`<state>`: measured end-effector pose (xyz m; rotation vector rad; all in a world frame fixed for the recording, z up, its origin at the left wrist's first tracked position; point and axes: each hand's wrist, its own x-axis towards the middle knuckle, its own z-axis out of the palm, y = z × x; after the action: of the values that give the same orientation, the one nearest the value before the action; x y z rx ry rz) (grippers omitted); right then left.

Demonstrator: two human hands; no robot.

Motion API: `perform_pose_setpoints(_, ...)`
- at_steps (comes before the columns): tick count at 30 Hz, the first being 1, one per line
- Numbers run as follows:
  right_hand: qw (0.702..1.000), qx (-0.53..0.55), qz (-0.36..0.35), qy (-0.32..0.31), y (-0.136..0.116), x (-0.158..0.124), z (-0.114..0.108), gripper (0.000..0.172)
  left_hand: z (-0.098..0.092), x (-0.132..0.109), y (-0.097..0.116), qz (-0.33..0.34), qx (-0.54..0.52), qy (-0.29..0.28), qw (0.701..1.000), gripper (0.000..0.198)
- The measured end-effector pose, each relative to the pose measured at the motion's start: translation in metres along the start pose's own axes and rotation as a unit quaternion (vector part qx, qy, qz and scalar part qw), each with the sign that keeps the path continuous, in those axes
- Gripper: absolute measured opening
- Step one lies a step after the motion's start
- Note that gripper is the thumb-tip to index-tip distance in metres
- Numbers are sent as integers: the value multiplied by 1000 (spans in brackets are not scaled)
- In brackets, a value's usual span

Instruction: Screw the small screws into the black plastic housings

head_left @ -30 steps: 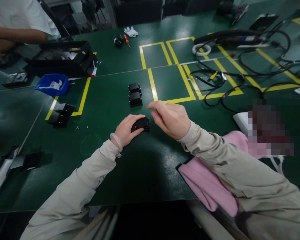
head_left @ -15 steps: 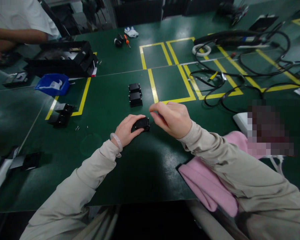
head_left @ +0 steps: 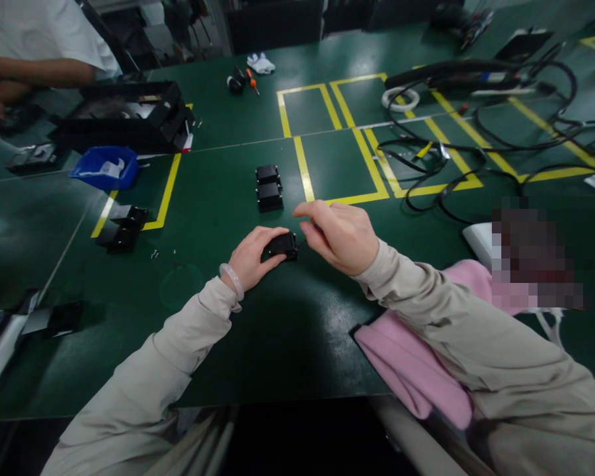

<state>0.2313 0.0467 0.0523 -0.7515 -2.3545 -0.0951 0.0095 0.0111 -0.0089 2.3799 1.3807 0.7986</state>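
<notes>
My left hand (head_left: 256,256) grips a small black box-like part (head_left: 282,246) against the green table, with thumb and fingers on either side. Small metal screws or pins show along that part's right edge. Just right of it is my right hand (head_left: 340,237), fingers curled with thumb and forefinger near each other. A thin dark line shows by its fingertips, too faint to name. Beyond my left hand, two similar black parts (head_left: 269,188) stand one behind the other. Several tiny screws (head_left: 155,254) lie left of my left hand.
More black parts (head_left: 121,228) stand at left, near a blue bin (head_left: 104,168) and black trays (head_left: 129,119). A co-worker's arm (head_left: 34,70) is behind them. A screwdriver (head_left: 251,80) lies at the back. Black cables (head_left: 480,145) spread over the right; pink cloth (head_left: 416,370) lies at front right.
The fingers of my right hand have shifted slightly, with forefinger and thumb a little farther apart. My left hand stays on the black part.
</notes>
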Motion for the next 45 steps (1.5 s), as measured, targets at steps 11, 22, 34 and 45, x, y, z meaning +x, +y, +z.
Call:
perform_pose_setpoints(11,1000,-11,-6,-11,1,0,-1,31,1,0,-1,-12,5,-6,1000,42)
perform_pose_setpoints(22,999,-26,-18,-7,1,0,0,35,1,0,-1,0,2,2,1000,41)
perform_pose_setpoints(34,1000,-14,-21,11,0,0,1,30,2,-1,-2,11,-1,6,1000,41)
perform_pose_setpoints(45,1000,-9,-7,-23,0,1,-2,33,1,-1,-1,12,4,11,1000,41)
